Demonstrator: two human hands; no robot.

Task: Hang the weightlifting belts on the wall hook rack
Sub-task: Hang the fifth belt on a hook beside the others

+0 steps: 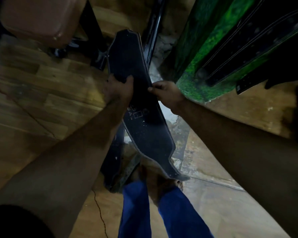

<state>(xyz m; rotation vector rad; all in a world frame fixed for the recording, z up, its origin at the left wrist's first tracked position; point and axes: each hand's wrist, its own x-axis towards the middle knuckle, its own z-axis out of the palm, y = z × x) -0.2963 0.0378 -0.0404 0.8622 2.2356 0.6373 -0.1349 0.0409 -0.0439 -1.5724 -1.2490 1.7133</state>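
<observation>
Both hands hold one black weightlifting belt above the wooden floor. The left hand grips its left edge, thumb over the face, fingers curled beneath. The right hand pinches the opposite edge. The belt's narrow end hangs near the bare feet. More dark belts hang against the green wall to the right.

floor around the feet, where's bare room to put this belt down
Bare wood floor lies left of the left hand, below the brown pad. Crowded: more belts piled by the feet, and hung belts on the green wall.
</observation>
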